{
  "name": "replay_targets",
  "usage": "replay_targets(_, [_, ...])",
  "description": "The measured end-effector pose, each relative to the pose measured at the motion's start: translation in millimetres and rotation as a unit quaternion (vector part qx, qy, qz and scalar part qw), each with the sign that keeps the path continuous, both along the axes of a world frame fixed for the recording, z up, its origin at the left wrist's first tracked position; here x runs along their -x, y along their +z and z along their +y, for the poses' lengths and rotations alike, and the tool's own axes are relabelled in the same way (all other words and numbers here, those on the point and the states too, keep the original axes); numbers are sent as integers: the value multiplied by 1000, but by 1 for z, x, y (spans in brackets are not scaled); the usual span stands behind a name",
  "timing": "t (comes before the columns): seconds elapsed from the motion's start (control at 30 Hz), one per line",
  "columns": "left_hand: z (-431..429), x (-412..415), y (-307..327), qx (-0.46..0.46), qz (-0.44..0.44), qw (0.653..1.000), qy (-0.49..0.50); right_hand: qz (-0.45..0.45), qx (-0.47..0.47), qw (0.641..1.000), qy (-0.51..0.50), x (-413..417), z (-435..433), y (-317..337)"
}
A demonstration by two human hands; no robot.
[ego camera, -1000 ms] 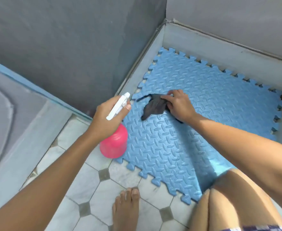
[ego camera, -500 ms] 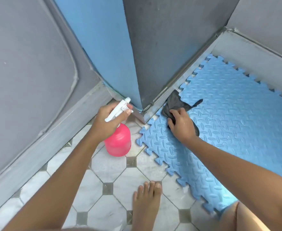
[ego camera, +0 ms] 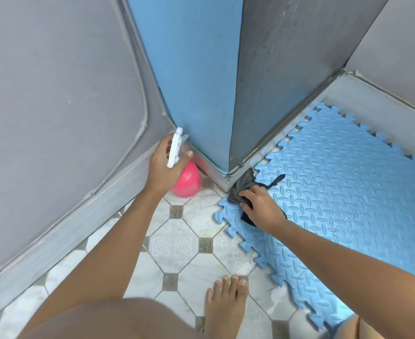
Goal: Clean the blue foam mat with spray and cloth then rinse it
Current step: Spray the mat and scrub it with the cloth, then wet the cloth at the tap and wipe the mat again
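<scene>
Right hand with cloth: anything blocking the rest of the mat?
Nothing visible. The right hand grips the cloth at one corner of the mat; the visible mat beyond it lies bare. The left hand holds the spray bottle off the mat, over the tiles.

You have one view only: a wide-angle camera on your head, looking forward and steeply down from close above. Your left grip (ego camera: 163, 167) and right grip (ego camera: 262, 206) sit mid-frame; beyond them a wall corner (ego camera: 233, 94) rises, and nearer you than them lie your knee (ego camera: 118, 319), foot (ego camera: 226, 307) and floor (ego camera: 177, 245).
</scene>
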State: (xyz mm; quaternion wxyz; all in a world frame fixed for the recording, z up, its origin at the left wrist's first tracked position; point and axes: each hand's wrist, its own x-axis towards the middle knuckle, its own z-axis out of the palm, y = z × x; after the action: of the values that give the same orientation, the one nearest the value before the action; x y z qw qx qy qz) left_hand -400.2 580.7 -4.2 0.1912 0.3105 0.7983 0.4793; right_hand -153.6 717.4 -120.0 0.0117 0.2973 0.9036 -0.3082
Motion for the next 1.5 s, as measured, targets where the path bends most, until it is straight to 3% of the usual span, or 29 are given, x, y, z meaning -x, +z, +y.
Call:
replay_targets(0.17, [-25, 8, 47, 190, 37, 980, -43, 25, 74, 996, -42, -1, 9, 19])
replay_targets(0.3, [-16, -15, 123, 267, 205, 937, -89, 77, 167, 978, -104, -7, 22, 64])
replay_targets(0.43, [18, -66, 195, 219, 232, 921, -224, 171, 234, 945, -152, -21, 46, 132])
replay_targets(0.6, [88, -145, 286, 93, 328, 881, -327, 254, 187, 937, -147, -51, 86, 251])
replay_targets(0.73, [165, -178, 367, 5, 399, 875, -276, 318, 129, 922, -177, -78, 124, 344])
replay_targets(0.87, [251, -188, 421, 23, 457, 869, -187, 368, 65, 900, -224, -106, 154, 407])
replay_targets(1.07, [343, -193, 441, 227, 514, 807, -182, 389, 50, 876, -280, -123, 194, 451])
replay_targets(1.13, [358, -183, 436, 255, 509, 799, -194, 389, 66, 870, -294, -120, 202, 449])
replay_targets(1.33, [370, -161, 434, 246, 511, 781, -261, 379, 123, 869, -293, -107, 222, 421])
replay_targets(1.5, [375, -156, 429, 187, 525, 776, -296, 389, 151, 858, -299, -93, 227, 407])
